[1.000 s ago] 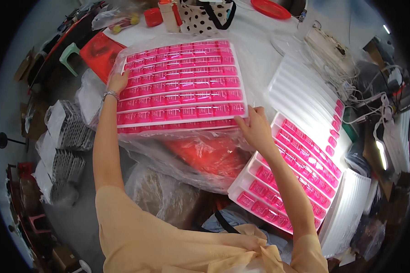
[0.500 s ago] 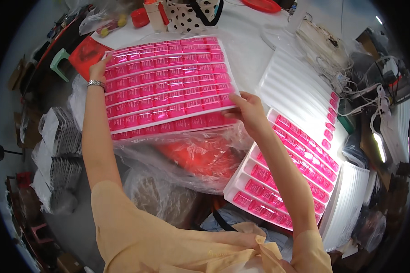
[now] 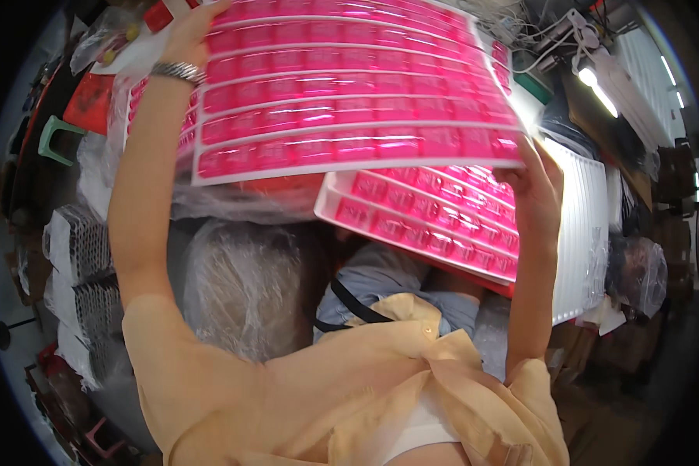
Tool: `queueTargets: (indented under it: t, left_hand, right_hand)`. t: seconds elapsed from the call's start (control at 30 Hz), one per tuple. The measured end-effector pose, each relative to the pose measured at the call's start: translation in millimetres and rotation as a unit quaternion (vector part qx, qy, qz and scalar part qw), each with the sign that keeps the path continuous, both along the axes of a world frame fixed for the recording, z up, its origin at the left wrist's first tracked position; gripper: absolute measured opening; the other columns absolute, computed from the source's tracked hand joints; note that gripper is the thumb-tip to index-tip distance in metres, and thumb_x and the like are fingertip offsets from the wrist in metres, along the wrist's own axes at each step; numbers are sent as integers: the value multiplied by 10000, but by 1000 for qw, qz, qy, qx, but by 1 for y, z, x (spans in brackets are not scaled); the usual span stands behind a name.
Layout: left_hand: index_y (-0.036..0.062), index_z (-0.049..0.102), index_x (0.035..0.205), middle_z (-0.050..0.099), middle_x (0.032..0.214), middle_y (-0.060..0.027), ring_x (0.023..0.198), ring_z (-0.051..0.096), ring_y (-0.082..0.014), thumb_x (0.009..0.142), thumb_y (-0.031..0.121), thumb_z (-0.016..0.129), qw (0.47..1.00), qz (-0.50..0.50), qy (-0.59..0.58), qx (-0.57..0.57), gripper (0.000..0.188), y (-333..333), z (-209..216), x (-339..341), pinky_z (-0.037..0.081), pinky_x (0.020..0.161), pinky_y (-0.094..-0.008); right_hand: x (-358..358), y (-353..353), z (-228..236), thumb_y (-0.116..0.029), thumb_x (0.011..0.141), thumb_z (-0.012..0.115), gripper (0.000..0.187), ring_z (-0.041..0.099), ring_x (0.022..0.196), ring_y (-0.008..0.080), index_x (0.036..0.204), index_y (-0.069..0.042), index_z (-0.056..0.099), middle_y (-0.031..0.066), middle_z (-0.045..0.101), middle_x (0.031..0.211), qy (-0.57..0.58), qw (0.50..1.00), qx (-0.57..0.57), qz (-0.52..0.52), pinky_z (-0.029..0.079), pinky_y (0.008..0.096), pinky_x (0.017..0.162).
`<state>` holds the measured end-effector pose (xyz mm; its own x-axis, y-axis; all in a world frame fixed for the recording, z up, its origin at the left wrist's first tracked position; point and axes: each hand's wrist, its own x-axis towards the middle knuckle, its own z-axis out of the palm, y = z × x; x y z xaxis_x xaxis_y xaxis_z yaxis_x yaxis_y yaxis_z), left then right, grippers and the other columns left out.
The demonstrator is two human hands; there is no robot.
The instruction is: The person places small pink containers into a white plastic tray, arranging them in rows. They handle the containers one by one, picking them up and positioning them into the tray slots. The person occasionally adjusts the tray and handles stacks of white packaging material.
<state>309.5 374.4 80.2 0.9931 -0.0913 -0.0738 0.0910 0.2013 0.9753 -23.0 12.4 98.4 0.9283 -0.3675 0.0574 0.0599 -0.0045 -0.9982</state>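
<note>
Between my two hands hangs a white tray of pink plastic pieces (image 3: pixel 318 89), packed in long rows and tilted. My left hand (image 3: pixel 190 35) grips its far left corner, partly cut off by the picture's upper edge. At the near right corner my right hand (image 3: pixel 537 186) has its fingers closed on the rim. Partly under the held tray lies a second tray of pink pieces (image 3: pixel 412 217) at the right. More pink pieces in another tray (image 3: pixel 188 128) show behind my left forearm; most of that tray is hidden.
White ribbed trays (image 3: pixel 586 233) stand right of my right forearm. Plastic-wrapped bundles (image 3: pixel 245 287) lie below the table edge. Stacked white trays (image 3: pixel 81 248) and a green stool (image 3: pixel 60 140) are at the left. Cables (image 3: pixel 571 35) and a bright lamp (image 3: pixel 598 89) are at the upper right.
Both hands have carried the tray to the right, over part of the right-hand tray. Pink pieces that it covered now show at the left. The view has shifted too.
</note>
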Motion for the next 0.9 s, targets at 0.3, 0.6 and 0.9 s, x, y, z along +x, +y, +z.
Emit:
queueTargets:
  t: [0.3, 0.6, 0.9]
  left_hand:
    - [-4, 601, 881, 647, 798, -124, 670, 639, -261, 835, 71, 636, 991, -106, 64, -51, 95, -186, -31, -90, 555, 606, -459]
    - [-89, 610, 1009, 668, 976, -152, 812, 664, -214, 832, 167, 701, 984, -92, 108, 105, 324, -205, -116, -90, 548, 670, -359]
    - [-53, 618, 1066, 673, 952, -93, 818, 642, -134, 884, 210, 652, 975, -143, -32, 165, 322, -178, -124, -92, 519, 715, -265]
  right_hand:
    - [-148, -81, -32, -120, 927, 562, 193, 662, 667, 146, 1011, 52, 588, 117, 674, 861, -48, 988, 71, -129, 555, 244, 566]
    - [-178, -93, -107, -107, 916, 554, 236, 589, 557, 64, 1114, 22, 553, 56, 652, 801, 105, 982, 69, -143, 449, 188, 436]
    - [-195, -111, -104, -131, 951, 546, 198, 384, 446, -19, 1079, 12, 592, -32, 577, 667, 142, 977, 0, -156, 262, 169, 378]
